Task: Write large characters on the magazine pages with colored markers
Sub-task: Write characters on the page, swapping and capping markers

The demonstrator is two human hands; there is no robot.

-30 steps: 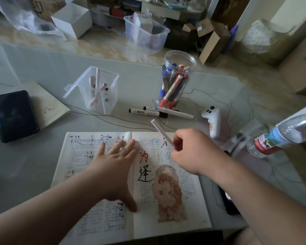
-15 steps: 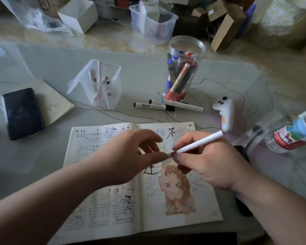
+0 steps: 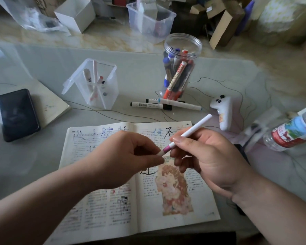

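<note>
1. The right hand (image 3: pixel 207 156) grips a white marker (image 3: pixel 189 134) by its barrel above the open magazine (image 3: pixel 99 218), with the far end tilted up to the right.
2. The left hand (image 3: pixel 124 156) pinches the marker's near end, and a purple band shows just beside its fingertips.
3. Large blue and black characters run along the top of both pages.
4. Behind the magazine on the counter (image 3: pixel 140 71), 2 loose markers (image 3: pixel 147 104) lie beside a round jar (image 3: pixel 182 68) of markers. A square clear holder (image 3: pixel 99 89) and a white controller (image 3: pixel 223 112) are near.
5. A black phone (image 3: pixel 19 114) lies on a notebook (image 3: pixel 51 106) at left, and a bottle (image 3: pixel 290 131) is at the right edge.
</note>
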